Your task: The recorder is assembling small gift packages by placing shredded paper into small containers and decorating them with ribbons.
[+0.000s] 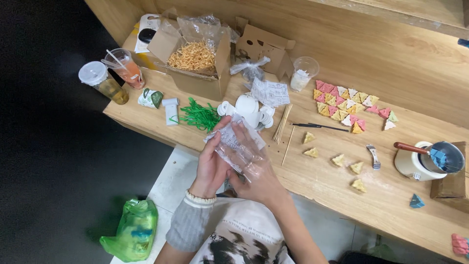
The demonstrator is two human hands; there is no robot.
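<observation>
Fingers (225,128) of the left hand (211,164) curl over the near edge of a small clear crinkled plastic bag (238,146), thumb on one face and fingertips on the other, so the hand is closed on it. Opposite, the right hand (259,178) pinches the same bag from below and from the right, its fingers bent around the film. The bag hangs between both hands, just above the front edge of the pale wooden bench (391,78).

Just beyond the bag stand several white plastic rounded pieces (246,108), with a heap of green thin strips (199,116) to their left and a bundle of thin wooden sticks (282,123) to their right. Farther back sits an open cardboard box of tan shredded filler (194,56). At the bench's left end stand two clear lidded drink cups (115,73).

To the right, small triangular pieces in pink, yellow and white (347,102) lie packed together, while a few yellow ones lie scattered nearer the edge. A white round pot with a wooden-handled tool (427,159) sits near the right end. A green plastic bag (131,235) lies on the floor by the left elbow.
</observation>
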